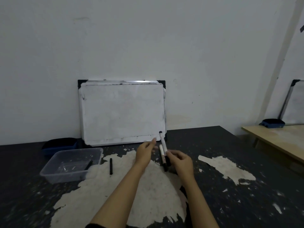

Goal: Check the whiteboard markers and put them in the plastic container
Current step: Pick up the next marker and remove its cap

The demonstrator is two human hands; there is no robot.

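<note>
My right hand [180, 161] grips a white whiteboard marker [163, 141] with a black tip, held upright and tilted left in front of the whiteboard's lower right corner. Just left of it, my left hand [145, 151] hovers with fingers loosely pinched; I cannot tell if it holds a cap. A second white marker [162, 153] lies on the table under my hands. On the worn patch to the left lies a black marker [111, 166]. The clear plastic container [54, 168] at the left holds one black marker [88, 165]. The whiteboard [122, 112] leans on the wall.
A blue-and-black eraser [60, 144] sits behind the container by the wall. At the right stands a separate wooden table [279, 140] with another eraser [272, 123] and a second board [294, 102]. The dark tabletop [246, 203] has pale worn patches.
</note>
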